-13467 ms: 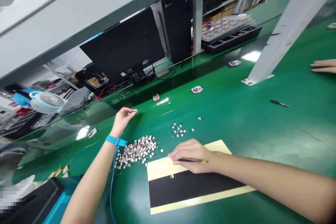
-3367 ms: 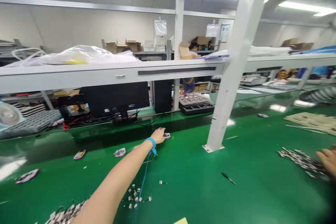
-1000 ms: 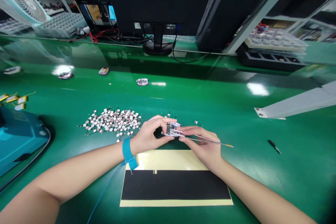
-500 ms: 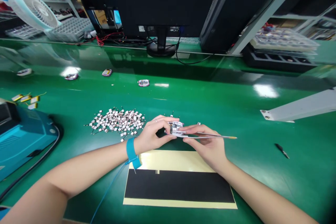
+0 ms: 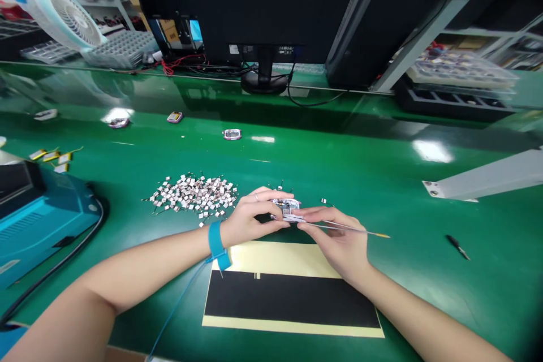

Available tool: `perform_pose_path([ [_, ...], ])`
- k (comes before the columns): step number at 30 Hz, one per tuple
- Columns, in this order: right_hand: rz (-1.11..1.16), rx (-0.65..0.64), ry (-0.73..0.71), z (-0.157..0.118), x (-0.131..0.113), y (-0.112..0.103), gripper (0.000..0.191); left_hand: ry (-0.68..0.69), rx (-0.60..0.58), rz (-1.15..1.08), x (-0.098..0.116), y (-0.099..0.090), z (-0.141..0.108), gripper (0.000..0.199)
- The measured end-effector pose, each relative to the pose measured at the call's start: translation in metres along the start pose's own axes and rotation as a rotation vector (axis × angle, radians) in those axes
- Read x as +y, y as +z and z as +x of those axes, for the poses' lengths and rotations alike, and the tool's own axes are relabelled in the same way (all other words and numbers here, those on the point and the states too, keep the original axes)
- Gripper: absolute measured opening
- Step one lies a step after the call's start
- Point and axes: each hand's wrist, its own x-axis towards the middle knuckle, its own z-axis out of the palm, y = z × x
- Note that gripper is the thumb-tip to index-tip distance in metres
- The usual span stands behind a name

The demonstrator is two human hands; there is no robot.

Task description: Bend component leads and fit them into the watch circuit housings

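My left hand [image 5: 251, 216], with a blue strap around its wrist, is closed on the edge of a small electronic device [image 5: 285, 205] whose circuit board shows. In my right hand [image 5: 339, 235] is a pair of slim metal tweezers [image 5: 373, 233], their yellowish rear end sticking out to the right. The tweezers' tips reach the lower edge of the device; whether they pinch anything is too small to tell. Below the hands lies a pale yellow sheet [image 5: 271, 257] with a black adhesive strip [image 5: 288, 298] on it.
A heap of small white parts with leads [image 5: 197, 195] lies left of the hands. Similar devices [image 5: 232, 134] sit farther back. A blue machine [image 5: 51, 215] stands at left, a pen [image 5: 458, 246] and a grey metal bracket [image 5: 487, 175] at right. The monitor [image 5: 271, 5] is behind.
The whole view has shifted slightly, moving things a little to the right. The tweezers' rear end tips a bit lower. Both hands keep their hold at the device.
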Motion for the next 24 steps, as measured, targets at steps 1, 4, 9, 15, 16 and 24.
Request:
perform_pose_path([
  [1, 0.010, 0.002, 0.006, 0.001, 0.000, 0.000, 0.020, -0.003, 0.003, -0.007, 0.000, 0.000, 0.000, 0.011],
  [4, 0.045, 0.002, 0.004, 0.004, -0.002, -0.001, 0.019, -0.020, 0.015, -0.029, 0.001, -0.001, 0.001, 0.012],
  [9, 0.030, -0.046, -0.045, 0.005, -0.006, -0.004, 0.021, -0.053, 0.032, -0.059, 0.001, -0.002, 0.002, 0.014],
  [15, -0.032, -0.091, -0.111, 0.006, -0.007, -0.005, 0.024, -0.113, 0.042, -0.135, 0.000, -0.001, 0.000, 0.015],
  [16, -0.042, -0.098, -0.122, 0.007, -0.008, -0.005, 0.024, -0.130, 0.045, -0.151, 0.000, -0.001, 0.000, 0.015],
  [24, -0.070, -0.160, -0.177, 0.006, -0.012, -0.006, 0.026, -0.142, 0.045, -0.162, 0.000, -0.002, 0.000, 0.016],
])
